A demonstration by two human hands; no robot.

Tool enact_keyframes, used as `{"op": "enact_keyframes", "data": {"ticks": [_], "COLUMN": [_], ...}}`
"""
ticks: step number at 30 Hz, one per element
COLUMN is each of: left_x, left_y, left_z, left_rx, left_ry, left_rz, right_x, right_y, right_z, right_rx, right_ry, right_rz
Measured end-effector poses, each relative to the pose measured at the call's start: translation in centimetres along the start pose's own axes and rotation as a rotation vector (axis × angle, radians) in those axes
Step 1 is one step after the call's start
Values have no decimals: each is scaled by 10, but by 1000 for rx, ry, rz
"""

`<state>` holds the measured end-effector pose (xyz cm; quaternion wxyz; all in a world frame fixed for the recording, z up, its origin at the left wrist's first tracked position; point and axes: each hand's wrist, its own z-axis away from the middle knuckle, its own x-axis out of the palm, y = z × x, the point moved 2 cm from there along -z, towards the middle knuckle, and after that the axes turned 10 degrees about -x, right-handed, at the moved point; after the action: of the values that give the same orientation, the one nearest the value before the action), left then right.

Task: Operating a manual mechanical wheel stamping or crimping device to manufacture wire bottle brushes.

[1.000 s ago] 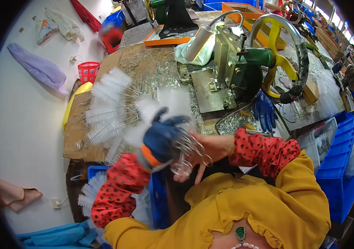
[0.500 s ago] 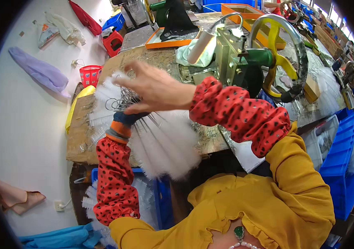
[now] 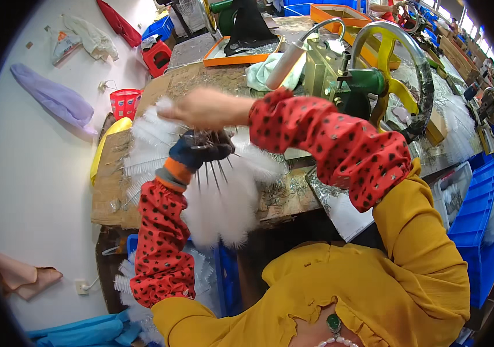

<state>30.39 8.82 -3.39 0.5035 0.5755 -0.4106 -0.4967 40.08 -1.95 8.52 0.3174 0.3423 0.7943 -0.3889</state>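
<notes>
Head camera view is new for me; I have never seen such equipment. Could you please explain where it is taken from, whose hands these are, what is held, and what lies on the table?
There is no robot here: a person works with two hands. A wide fisheye camera on the head looks down, so straight edges appear bent.

The left hand, in a dark blue glove, grips a bunch of white brushes by their thin wire stems. The bare right hand is just above; it is blurred, so I cannot tell whether it holds anything.

On the table, more brushes lie to the left. Behind stands a green and metal machine with a large wheel, beside a lamp.
</notes>
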Motion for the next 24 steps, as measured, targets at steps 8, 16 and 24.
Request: {"op": "enact_keyframes", "data": {"ticks": [8, 16, 24], "left_x": [-19, 23, 13], "left_y": [-4, 13, 23], "left_z": [40, 25, 35], "left_rx": [56, 86, 192], "left_ry": [335, 513, 433], "left_rz": [-312, -1247, -1295], "right_x": [7, 28, 25], "right_y": [-27, -11, -27], "right_z": [14, 22, 27], "right_rx": [-147, -300, -256], "right_ry": [-118, 263, 281], "right_rz": [283, 313, 227]}}
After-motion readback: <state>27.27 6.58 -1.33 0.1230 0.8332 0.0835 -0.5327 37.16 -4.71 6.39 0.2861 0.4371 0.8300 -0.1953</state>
